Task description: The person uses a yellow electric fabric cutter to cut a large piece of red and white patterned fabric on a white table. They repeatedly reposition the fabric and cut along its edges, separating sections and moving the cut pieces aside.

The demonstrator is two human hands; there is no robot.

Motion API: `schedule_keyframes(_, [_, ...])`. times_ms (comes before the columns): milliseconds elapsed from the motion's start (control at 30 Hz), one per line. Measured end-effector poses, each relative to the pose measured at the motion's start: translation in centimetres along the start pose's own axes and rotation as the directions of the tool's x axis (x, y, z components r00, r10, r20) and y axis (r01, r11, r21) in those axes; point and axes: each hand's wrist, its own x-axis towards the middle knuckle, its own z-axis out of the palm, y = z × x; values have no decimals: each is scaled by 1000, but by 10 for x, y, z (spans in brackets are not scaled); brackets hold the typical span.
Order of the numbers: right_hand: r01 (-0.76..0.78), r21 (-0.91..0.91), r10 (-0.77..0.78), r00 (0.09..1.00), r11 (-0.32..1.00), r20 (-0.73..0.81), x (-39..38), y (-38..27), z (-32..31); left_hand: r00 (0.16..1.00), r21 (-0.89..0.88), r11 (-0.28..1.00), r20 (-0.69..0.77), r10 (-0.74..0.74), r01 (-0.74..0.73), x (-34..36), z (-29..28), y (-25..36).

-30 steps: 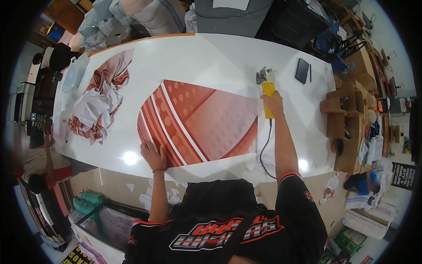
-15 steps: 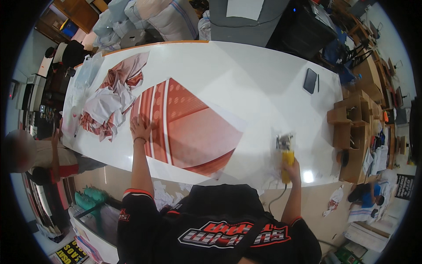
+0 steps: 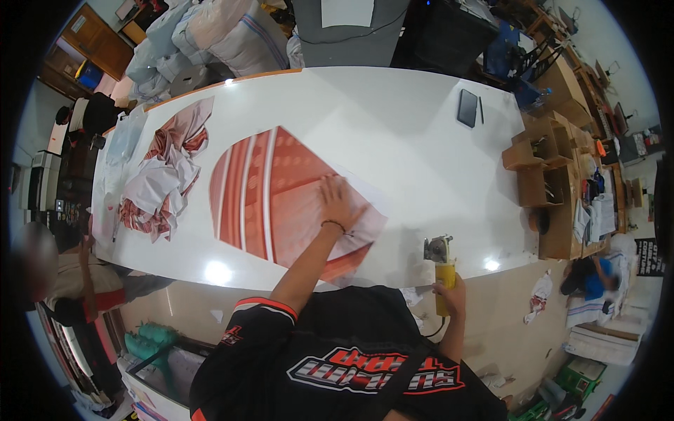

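Observation:
A piece of red-and-white printed fabric (image 3: 242,189), with stripes and a pointed top, lies flat on the white table (image 3: 393,133). On its right part my left hand (image 3: 338,205) rests palm down, fingers spread, a dark band at the wrist. To the right, my right hand (image 3: 451,296) is wrapped round the yellow body of a corded electric fabric cutter (image 3: 442,266). The cutter's metal head points away from me near the table's front edge, apart from the fabric; its blade cannot be made out.
Crumpled printed cloth (image 3: 163,175) heaps up at the table's left, beside clear plastic (image 3: 126,140). A phone (image 3: 468,108) and a pen (image 3: 481,110) lie at the far right. Cardboard boxes (image 3: 544,165) stand off the right edge. Another person (image 3: 74,277) is at the left end.
My left hand has moved from the fabric's left side to its right part. The right hand and cutter have shifted slightly left in the picture. The whole view has also shifted a little.

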Motion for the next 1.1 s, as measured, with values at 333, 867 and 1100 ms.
schedule_keyframes(333, [57,-114,-59,998,992,-11,3,10,9,903,-155,929,-228,-365,336,17,-6,-93])
schedule_keyframes(867, [23,-276,-26,1000,961,-7,4,-11,17,892,-9,894,-63,-448,449,115,-77,-210])
schedule_keyframes(1100, [68,-478,-51,998,876,47,-10,-16,32,975,-59,983,-129,-181,175,-50,-20,-132])
